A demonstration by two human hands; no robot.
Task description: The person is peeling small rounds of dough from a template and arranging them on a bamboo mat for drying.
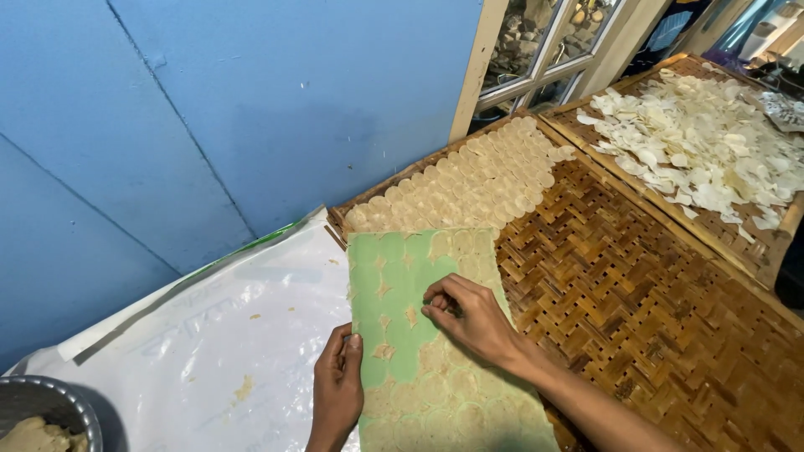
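A green sheet lies across the near edge of a woven bamboo tray, with round thin pale dough discs stuck on its lower part. My left hand pinches the sheet's left edge. My right hand rests on the sheet's middle, fingertips curled on a dough disc. Rows of the same pale discs lie neatly on the tray just beyond the sheet.
A second bamboo tray at the right holds several loose white dried chips. White plastic sheeting covers the surface at left. A metal bowl with dough sits at the bottom left. A blue wall and a window frame stand behind.
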